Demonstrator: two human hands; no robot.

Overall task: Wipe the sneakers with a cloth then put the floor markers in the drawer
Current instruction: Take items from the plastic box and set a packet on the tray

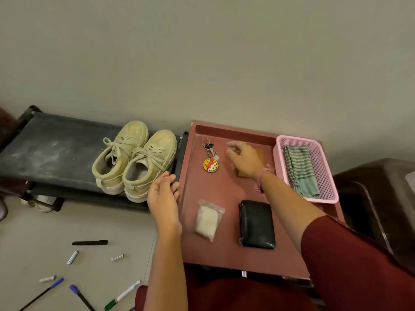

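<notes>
A pair of pale yellow-beige sneakers (134,160) stands on the top shelf of a dusty black shoe rack (51,144). My left hand (164,196) hovers just right of the sneakers' heels, fingers relaxed and holding nothing. My right hand (243,158) hangs over the red table (224,250) with loosely curled, blurred fingers; I see nothing in them. A green striped cloth (301,169) lies in a pink basket (278,142) right of that hand. On the floor lie a black marker (89,242), a green-capped marker (122,295) and two blue-capped pens (56,283).
The table also holds a keychain (210,158), a small bag of white stuff (208,219), a black wallet (257,224) and a brown square under my right hand. A battery (72,257) and small white plugs (117,257) lie among the markers. A dark bin stands at the right.
</notes>
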